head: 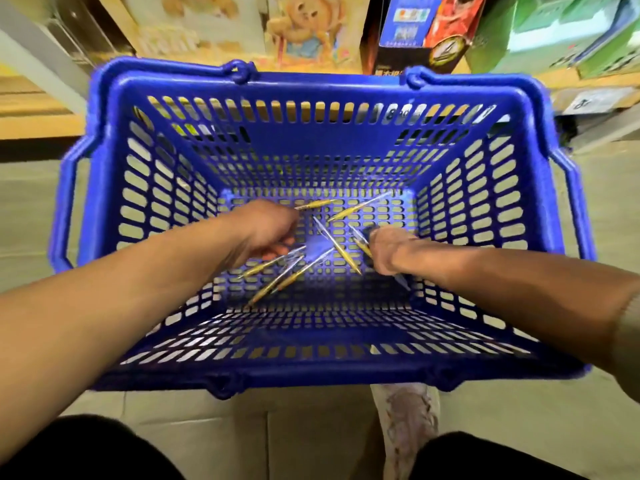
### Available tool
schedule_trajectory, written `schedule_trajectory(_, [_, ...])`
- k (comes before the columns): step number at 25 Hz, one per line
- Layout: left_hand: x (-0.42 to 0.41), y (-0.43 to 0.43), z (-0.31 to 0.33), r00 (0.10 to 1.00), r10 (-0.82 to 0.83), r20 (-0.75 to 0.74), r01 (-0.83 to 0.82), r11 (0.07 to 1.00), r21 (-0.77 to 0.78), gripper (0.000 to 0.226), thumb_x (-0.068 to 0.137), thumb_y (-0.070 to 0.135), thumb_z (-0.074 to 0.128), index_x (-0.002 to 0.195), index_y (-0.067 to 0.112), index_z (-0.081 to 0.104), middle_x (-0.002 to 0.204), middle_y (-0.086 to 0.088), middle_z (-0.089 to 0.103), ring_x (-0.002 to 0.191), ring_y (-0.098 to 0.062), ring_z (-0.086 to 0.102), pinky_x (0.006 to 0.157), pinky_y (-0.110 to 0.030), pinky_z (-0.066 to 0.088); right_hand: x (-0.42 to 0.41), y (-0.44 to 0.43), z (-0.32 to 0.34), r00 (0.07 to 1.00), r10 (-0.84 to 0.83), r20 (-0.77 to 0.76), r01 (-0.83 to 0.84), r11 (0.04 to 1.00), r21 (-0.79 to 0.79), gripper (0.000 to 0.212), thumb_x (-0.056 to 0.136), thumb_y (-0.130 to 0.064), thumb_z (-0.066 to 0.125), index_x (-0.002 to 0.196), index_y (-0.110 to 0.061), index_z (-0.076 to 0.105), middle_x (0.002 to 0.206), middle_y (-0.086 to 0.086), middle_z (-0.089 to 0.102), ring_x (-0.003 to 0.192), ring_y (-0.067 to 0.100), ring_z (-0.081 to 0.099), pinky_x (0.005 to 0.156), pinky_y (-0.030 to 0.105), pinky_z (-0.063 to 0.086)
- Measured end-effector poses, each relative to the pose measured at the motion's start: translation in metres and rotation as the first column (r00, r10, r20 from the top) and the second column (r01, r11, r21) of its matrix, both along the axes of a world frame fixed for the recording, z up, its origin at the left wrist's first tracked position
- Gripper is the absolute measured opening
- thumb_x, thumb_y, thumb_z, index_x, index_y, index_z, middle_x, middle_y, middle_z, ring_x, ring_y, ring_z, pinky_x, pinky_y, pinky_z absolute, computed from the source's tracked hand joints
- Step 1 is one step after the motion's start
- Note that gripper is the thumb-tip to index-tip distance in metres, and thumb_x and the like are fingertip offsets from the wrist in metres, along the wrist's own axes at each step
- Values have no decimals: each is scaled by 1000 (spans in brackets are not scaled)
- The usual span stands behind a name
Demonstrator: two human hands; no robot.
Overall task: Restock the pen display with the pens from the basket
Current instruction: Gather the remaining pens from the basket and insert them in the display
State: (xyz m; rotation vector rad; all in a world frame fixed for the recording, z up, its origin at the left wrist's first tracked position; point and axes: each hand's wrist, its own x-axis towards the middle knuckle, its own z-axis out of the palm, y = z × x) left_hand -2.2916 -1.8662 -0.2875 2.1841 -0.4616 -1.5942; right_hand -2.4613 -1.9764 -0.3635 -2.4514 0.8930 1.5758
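Observation:
A blue plastic basket (311, 84) stands on the floor in front of me, handles folded down. Several yellow pens with clear caps lie scattered on its bottom, one near the middle (337, 245) and one at the back (360, 206). My left hand (266, 230) reaches down into the basket, fingers curled around pens that stick out below it (277, 271). My right hand (391, 251) is also down at the bottom, closed around a few pens (360, 237), with one tip poking out behind the wrist. The pen display is not in view.
Low shelves run along the back with boxed goods: a teddy-bear box (304, 29), a dark blue and red box (415, 29), green boxes (554, 32). Tiled floor lies around the basket. My knees and one pale shoe (408, 424) are at the bottom edge.

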Motion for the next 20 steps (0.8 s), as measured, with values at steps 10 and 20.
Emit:
schedule_trajectory(10, [-1,11,-13,953,251,-170,-254,967,3,19,105,24,48,105,11,61,100,-8,70,88,-24,63,76,-31,52,28,-23,24,789,-594,154,454,734,505,30,102,-31,56,88,-13,75,71,-2,71,64,17,64,58,24,52])
schedule_trajectory(20, [6,8,-9,891,305,-336,-402,875,-270,19,106,25,52,94,10,54,75,-11,58,60,-25,53,57,-36,45,68,11,49,335,-938,-93,380,44,924,19,105,-19,50,109,-3,61,100,14,72,94,23,72,83,31,61])
